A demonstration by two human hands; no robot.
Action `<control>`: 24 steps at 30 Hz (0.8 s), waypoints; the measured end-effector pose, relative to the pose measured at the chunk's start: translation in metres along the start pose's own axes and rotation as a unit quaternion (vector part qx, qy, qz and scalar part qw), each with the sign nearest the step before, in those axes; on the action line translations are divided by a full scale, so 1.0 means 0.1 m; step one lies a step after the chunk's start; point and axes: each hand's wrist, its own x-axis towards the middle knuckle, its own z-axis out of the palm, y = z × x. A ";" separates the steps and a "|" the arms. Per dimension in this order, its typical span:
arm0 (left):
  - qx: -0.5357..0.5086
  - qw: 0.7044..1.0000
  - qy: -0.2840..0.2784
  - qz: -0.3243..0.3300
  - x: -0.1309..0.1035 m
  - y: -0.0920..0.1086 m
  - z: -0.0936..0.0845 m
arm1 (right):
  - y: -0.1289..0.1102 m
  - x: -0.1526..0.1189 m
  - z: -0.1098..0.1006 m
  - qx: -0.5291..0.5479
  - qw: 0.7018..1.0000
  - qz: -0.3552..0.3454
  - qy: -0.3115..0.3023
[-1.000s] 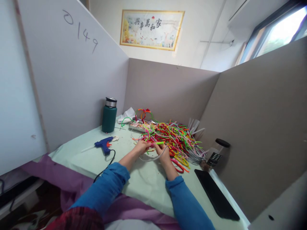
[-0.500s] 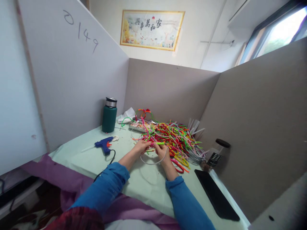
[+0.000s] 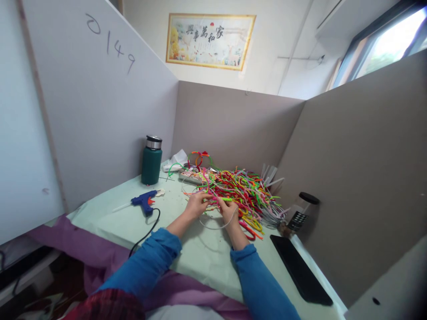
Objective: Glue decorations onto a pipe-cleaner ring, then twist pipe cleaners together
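My left hand and my right hand are close together over the table, their fingers pinched on a pink fuzzy stem that sticks up between them. A short bright green piece lies along the top of my right hand's fingers. A thin pale hoop hangs below both hands and passes by my right hand. Just beyond my hands spreads a large heap of coloured fuzzy stems. Exactly how the pink stem meets the hoop is hidden by my fingers.
A blue glue gun with a black cord lies at left, near a green bottle. Behind my hands is a metal tray. At right are a clear jar and a flat black object. Grey partitions surround the table.
The upright pink stem has shifted right and now curves. My left hand has turned slightly, its back more raised. The hoop has moved a little to the right.
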 end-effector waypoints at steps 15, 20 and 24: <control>-0.208 0.953 -0.084 -0.204 0.05 -0.02 0.04 | 0.05 0.00 0.00 0.032 0.999 -0.005 -0.030; -0.275 0.926 -0.126 -0.227 0.04 0.01 -0.01 | 0.00 -0.02 0.00 0.037 0.998 -0.019 -0.039; -0.305 0.911 -0.169 -0.220 0.02 -0.02 -0.04 | -0.03 -0.03 0.00 0.029 0.998 -0.021 -0.046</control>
